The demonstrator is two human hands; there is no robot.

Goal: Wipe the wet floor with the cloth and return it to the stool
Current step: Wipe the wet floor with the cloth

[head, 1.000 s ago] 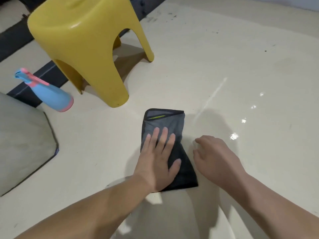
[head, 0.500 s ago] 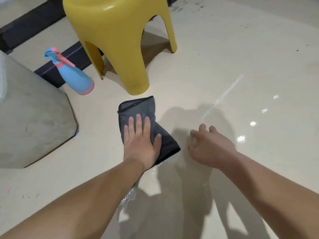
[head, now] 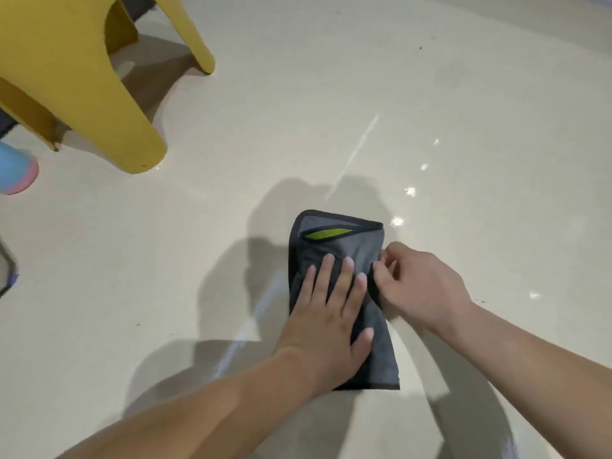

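Note:
A folded dark grey cloth [head: 337,240] with a black hem and a green tag lies flat on the glossy cream floor [head: 364,77]. My left hand [head: 331,313] presses down on the cloth with straight, spread fingers. My right hand [head: 420,283] is at the cloth's right edge, its thumb and fingers curled against the hem; whether they pinch it is unclear. The yellow plastic stool [head: 82,81] stands at the upper left, well away from the cloth. A wet streak [head: 251,323] glistens on the floor just left of my left wrist.
A blue spray bottle with a pink base [head: 16,173] sits at the left edge beside the stool. A dark corner of another object [head: 8,276] pokes in lower on the left edge. Bright wet spots [head: 410,190] shine on the floor right of the cloth.
My left hand has slid the cloth to the right, away from the stool. My right hand, which rested on the bare floor apart from the cloth, now touches its right edge.

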